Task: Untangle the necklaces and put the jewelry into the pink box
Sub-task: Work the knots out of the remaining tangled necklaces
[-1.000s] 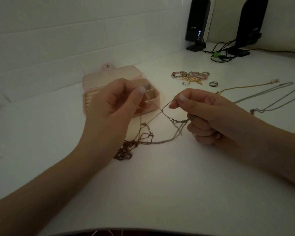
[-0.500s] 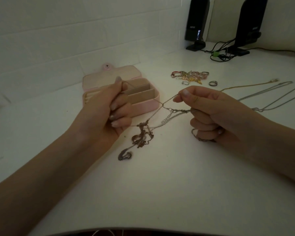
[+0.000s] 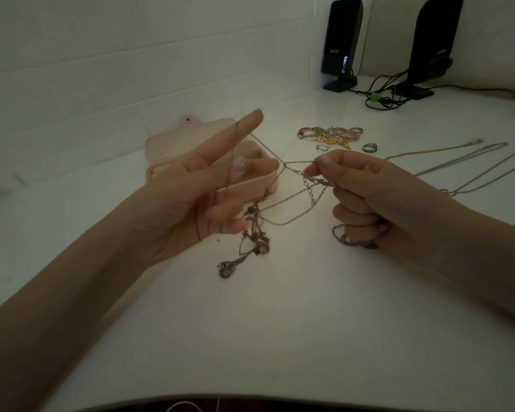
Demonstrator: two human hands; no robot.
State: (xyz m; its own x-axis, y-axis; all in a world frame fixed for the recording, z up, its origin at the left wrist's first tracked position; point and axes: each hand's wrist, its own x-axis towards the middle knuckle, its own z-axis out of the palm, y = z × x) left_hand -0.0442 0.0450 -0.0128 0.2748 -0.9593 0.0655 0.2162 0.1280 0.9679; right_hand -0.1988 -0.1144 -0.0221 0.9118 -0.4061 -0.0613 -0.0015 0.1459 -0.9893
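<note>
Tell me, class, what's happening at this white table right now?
A person is untangling thin metal necklaces. The left hand has its fingers spread, a fine chain looped over the raised forefinger. The right hand pinches a chain near its clasp and grips more chain in its curled fingers. A knotted clump of dark chains hangs between the hands down to the white table. The open pink jewelry box sits behind the left hand. A pile of colourful bracelets and rings and straightened chains lie further right.

Left hand (image 3: 191, 197) spread, chain looped over forefinger; right hand (image 3: 366, 197) pinches tangled necklaces (image 3: 256, 230); pink box (image 3: 244, 185) behind.
</note>
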